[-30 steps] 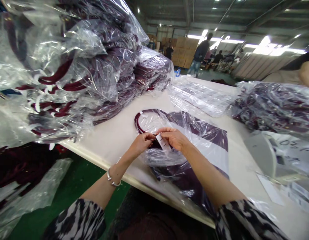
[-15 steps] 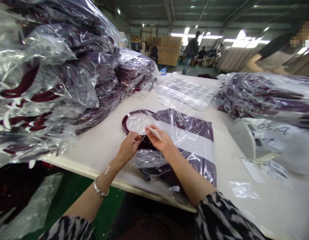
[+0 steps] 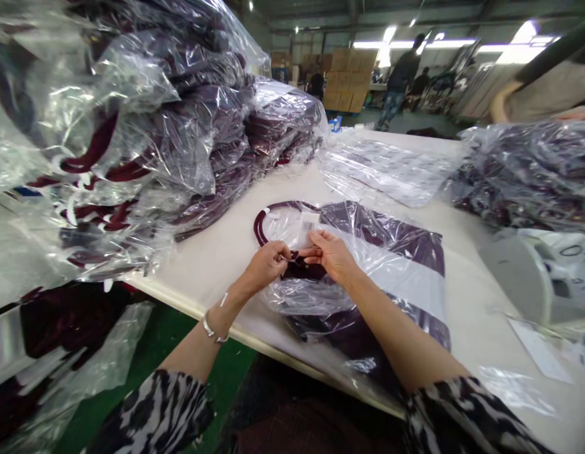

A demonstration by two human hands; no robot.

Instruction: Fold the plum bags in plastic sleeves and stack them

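A dark maroon handbag (image 3: 425,253) in a clear plastic bag lies on the table, a white band across it. Its looped handle (image 3: 260,228) sticks out at the near left, with a bit of white wrap on it. Between thumb and fingers, my right hand (image 3: 337,257) holds a white barcode tag (image 3: 308,227) upright over the handbag's top edge. My left hand (image 3: 268,265) is closed in a pinch beside the base of the handle, on what looks like the tag's thin string. The fingertips partly hide the string.
Tall stacks of plastic-wrapped maroon bags (image 3: 198,120) fill the left. Another wrapped pile (image 3: 533,170) stands at right, with a person's arm (image 3: 505,98) behind it. Flat clear plastic (image 3: 391,167) lies behind the handbag. A white holder (image 3: 533,277) sits at right. The table edge (image 3: 179,306) is close.
The tag has turned from nearly edge-on to upright, its barcode face now showing. Both hands stay close together at the handle. The whole view has shifted, moving the scene rightward.
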